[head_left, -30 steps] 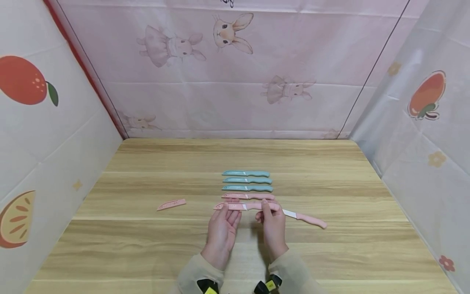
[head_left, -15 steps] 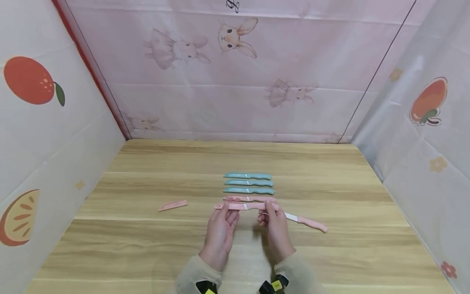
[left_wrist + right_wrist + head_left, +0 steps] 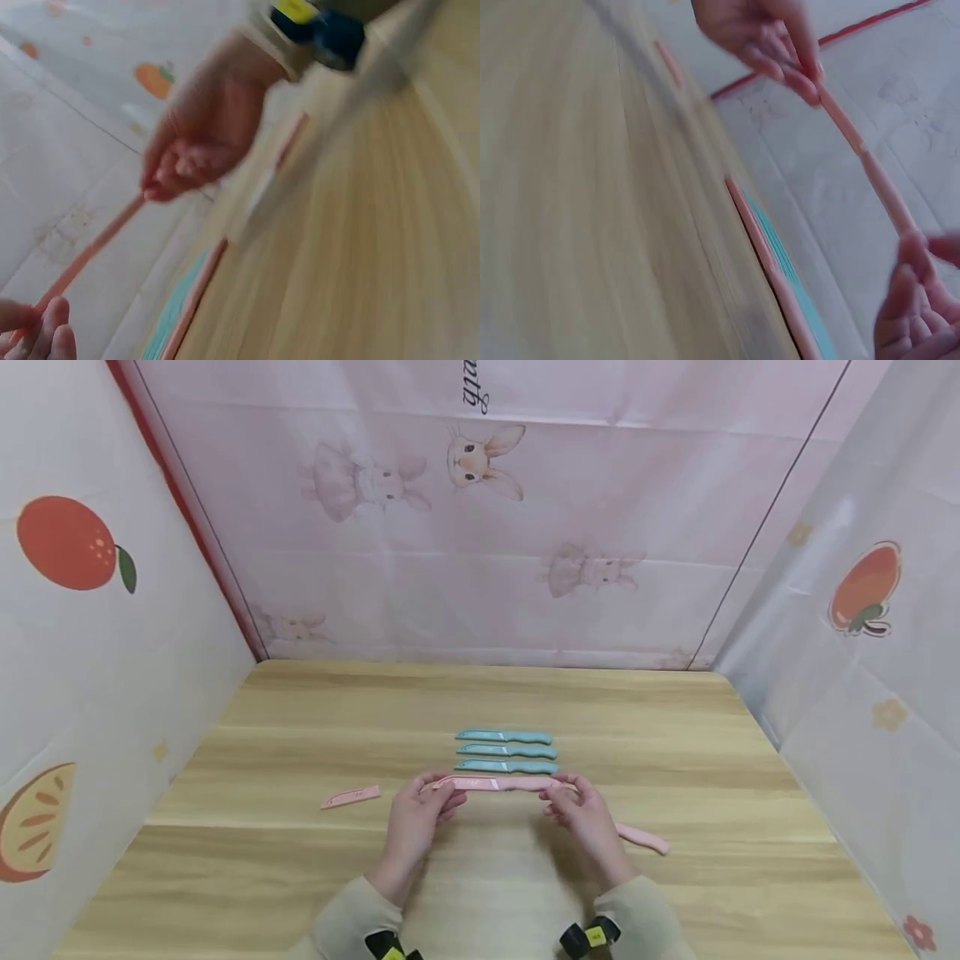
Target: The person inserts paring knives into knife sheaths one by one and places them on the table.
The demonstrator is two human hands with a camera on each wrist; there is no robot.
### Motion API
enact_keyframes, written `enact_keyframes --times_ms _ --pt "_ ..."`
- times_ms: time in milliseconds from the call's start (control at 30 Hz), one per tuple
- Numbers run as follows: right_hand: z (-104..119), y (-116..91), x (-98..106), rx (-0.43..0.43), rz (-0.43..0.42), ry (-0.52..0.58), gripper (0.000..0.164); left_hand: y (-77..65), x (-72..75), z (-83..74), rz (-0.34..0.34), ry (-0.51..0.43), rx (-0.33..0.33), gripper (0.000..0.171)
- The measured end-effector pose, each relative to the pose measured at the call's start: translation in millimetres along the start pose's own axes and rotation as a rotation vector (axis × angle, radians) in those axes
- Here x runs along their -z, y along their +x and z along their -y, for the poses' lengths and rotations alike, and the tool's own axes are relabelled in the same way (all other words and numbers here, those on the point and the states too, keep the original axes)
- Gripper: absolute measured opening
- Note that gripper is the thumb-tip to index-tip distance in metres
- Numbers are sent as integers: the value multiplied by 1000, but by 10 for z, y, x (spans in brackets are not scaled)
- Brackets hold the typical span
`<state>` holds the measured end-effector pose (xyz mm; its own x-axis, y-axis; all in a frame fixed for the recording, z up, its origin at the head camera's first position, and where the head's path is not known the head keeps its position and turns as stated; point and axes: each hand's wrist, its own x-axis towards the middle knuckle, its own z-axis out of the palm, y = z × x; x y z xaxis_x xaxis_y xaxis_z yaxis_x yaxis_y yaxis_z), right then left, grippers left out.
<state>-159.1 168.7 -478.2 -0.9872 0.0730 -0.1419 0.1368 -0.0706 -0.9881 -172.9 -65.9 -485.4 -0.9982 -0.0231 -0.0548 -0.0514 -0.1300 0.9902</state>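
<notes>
A pink sheathed paring knife [image 3: 495, 784] is held level above the table between both hands. My left hand [image 3: 412, 822] pinches its sheathed tip, and my right hand [image 3: 588, 822] pinches the end of its handle. Below it, a second pink knife [image 3: 765, 251] lies on the table, seen in the wrist views; the held knife hides it in the head view. Three teal sheathed knives [image 3: 506, 751] lie in parallel beyond. An unsheathed knife shows its pink handle [image 3: 642, 839] right of my right hand, which covers the blade. A loose pink sheath [image 3: 350, 797] lies at left.
The wood-grain table [image 3: 247, 877] is enclosed by printed cloth: a pink rabbit sheet [image 3: 480, 527] behind, and white fruit-patterned sheets on the left [image 3: 150, 677] and right [image 3: 847, 710]. Both wrists carry black straps with yellow labels.
My hands have spread apart: the left slid left along the sheath to the tip, the right moved right to the handle's end. The held knife now covers the pink one behind it.
</notes>
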Motion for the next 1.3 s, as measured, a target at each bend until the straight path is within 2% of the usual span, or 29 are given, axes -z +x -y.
enact_keyframes --times_ms 133,200,300,400,500,633,800,1033,1300 --pt "199 -110 54 44 68 -210 36 -112 80 -352 163 303 -47 29" --pt "210 -109 99 63 82 -323 32 -81 139 -353 254 472 -101 26" --pt "202 -89 151 127 88 -546 24 -19 182 -320 347 746 -192 24" --pt "184 -53 175 236 95 -762 16 41 176 -277 390 1013 -281 18" --pt "160 -9 180 316 116 -896 12 90 138 -251 418 1173 -326 12" --pt "109 50 185 329 146 -980 12 140 87 -229 453 1237 -322 7" --pt "63 93 196 317 201 -1040 10 180 66 -184 474 1256 -318 4" --pt "75 114 201 298 238 -1078 9 224 52 -152 460 1274 -313 6" --pt "139 144 205 270 233 -1097 9 253 7 -182 424 1237 -292 4"
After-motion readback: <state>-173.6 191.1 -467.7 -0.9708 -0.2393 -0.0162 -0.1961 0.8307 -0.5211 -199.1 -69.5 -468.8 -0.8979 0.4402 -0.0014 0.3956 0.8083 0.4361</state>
